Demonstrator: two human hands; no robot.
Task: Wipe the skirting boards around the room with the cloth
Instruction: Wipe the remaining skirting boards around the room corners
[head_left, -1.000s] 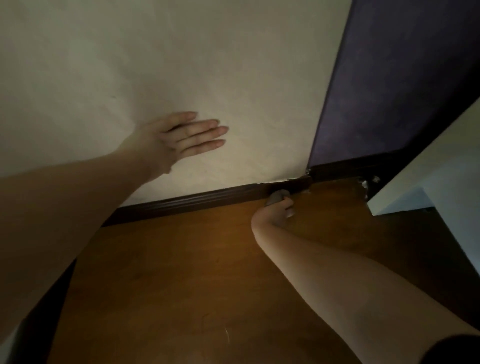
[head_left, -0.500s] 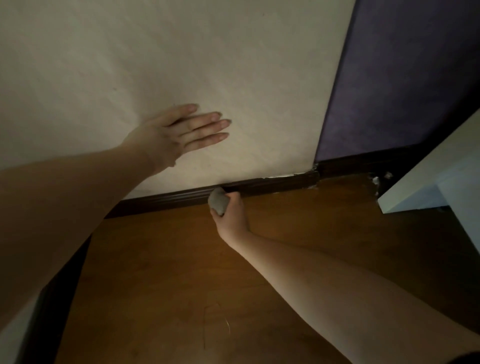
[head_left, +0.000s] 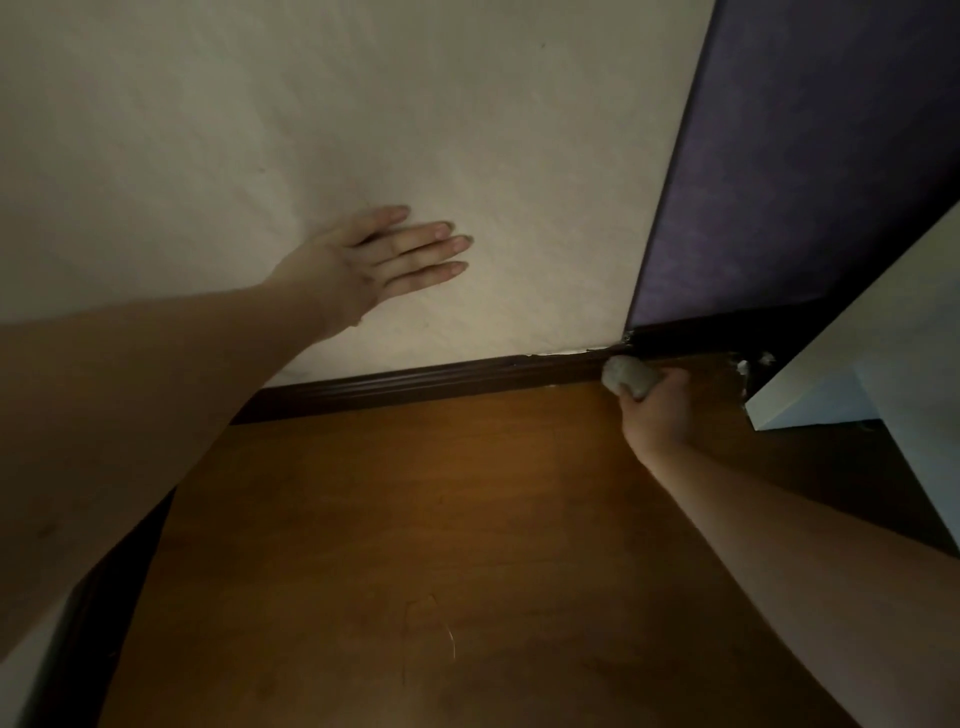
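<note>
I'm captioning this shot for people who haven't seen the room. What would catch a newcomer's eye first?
First, the left hand spread flat on the pale wall, upper middle. Next, the right hand holding a bunched grey cloth against the dark skirting board at the corner, where the purple wall begins. Orange-brown wooden floor fills the lower half.

A matt, faintly textured cream wall (head_left: 519, 156) meets a purple wall (head_left: 805, 156) of similar dull, slightly mottled finish on the right. Along their foot runs dark moulded skirting board (head_left: 415, 382) with a low sheen (chipped pale at the far corner). The wood-look floor (head_left: 415, 519) is smooth, brown and lightly scuffed. The bunched grey cloth (head_left: 628, 375) looks soft.
</note>
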